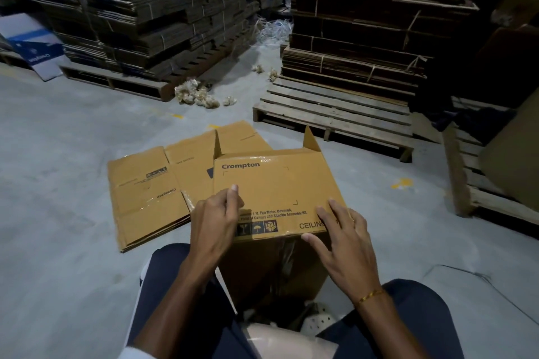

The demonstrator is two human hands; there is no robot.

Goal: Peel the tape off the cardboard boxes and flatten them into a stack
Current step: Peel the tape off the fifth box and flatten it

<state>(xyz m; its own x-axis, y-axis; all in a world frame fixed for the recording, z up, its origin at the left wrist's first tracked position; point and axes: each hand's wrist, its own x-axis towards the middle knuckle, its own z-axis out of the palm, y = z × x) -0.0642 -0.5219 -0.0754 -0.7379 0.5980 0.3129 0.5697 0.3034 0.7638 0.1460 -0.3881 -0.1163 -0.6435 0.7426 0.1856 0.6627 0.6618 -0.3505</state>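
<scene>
Brown corrugated cardboard box printed "Crompton" (271,192) stands between the seated person's knees at 6 o'clock, printed panel facing up, 1 flap raised at its far right corner. Clear glossy tape strip (262,159) runs along the far edge of that panel. Interior of the box cannot be seen.

Left hand (214,223) sits at the panel's near left corner, fingers curled together, thumb and forefinger pinched close at the cardboard; whether they hold tape cannot be told. Right hand (344,245) lies on the near right corner, fingers spread apart and fairly straight, thumb along the near edge. Thin yellow bracelet (370,296) on the right wrist.

Stack of flattened brown cardboard boxes (154,195) lies on the floor at 9 o'clock of the box, touching or just behind it.

Grey concrete floor (58,154). Wooden pallet (335,114) at 1 o'clock carries bundled flat cardboard; a taller bundled pile (151,9) stands at 11 o'clock. Crumpled pale tape wads (198,95) lie at 12 o'clock.
</scene>
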